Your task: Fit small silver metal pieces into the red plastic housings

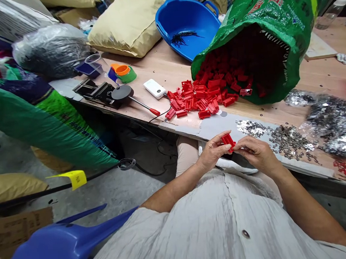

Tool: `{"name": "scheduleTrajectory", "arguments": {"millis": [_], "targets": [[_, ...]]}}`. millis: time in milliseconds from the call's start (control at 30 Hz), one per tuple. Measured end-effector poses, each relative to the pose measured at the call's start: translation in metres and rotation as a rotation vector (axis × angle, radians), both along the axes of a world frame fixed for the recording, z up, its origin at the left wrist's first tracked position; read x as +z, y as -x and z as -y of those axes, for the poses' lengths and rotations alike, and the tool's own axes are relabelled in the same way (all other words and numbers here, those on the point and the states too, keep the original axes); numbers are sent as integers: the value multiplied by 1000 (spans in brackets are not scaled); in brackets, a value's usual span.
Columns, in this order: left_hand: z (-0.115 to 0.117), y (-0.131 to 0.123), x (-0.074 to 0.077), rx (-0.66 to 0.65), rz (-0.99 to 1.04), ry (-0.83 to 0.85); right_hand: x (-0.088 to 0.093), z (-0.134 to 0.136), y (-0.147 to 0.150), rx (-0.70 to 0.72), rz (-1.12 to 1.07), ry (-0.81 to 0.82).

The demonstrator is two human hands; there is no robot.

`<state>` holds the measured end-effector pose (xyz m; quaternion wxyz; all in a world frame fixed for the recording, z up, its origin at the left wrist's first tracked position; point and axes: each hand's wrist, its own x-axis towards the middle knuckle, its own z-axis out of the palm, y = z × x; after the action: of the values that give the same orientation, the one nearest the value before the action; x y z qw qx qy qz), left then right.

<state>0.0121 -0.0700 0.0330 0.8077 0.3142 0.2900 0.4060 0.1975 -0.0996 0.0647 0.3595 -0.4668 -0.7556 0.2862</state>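
My left hand and my right hand meet above the table's near edge, both pinching a small red plastic part. Its shape is partly hidden by my fingers. Beyond my hands lies a heap of similar red plastic parts, spilling from the mouth of a tipped green woven sack. To the right of my hands, loose silver metal pieces are scattered on the wooden tabletop. Neither hand touches the heap or the silver pieces.
A blue plastic basin holds black spiky pieces. Left of the heap stand a small black bench press with a red-tipped lever and a white power bank. Silver bags lie right; a blue chair back sits lower left.
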Motion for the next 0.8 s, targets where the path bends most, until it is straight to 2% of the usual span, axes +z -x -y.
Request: {"name": "scheduleTrajectory", "arguments": {"millis": [167,300,433,600,700,800], "targets": [[0,0,-2,-10,-27,-18,-4,2,-4,-69,-4,142],[-4,2,-5,8,-50,-98,-9,3,-11,-150,-14,186],[-14,4,-11,32,-161,-299,-20,3,-18,-167,88,133],[-35,6,-19,28,-473,-639,-35,0,-18,-190,182,108],[-45,5,-21,-26,-609,-720,-38,-4,-17,-208,226,98],[-52,3,-23,-75,-654,-789,-40,-8,-16,-203,270,86]]}}
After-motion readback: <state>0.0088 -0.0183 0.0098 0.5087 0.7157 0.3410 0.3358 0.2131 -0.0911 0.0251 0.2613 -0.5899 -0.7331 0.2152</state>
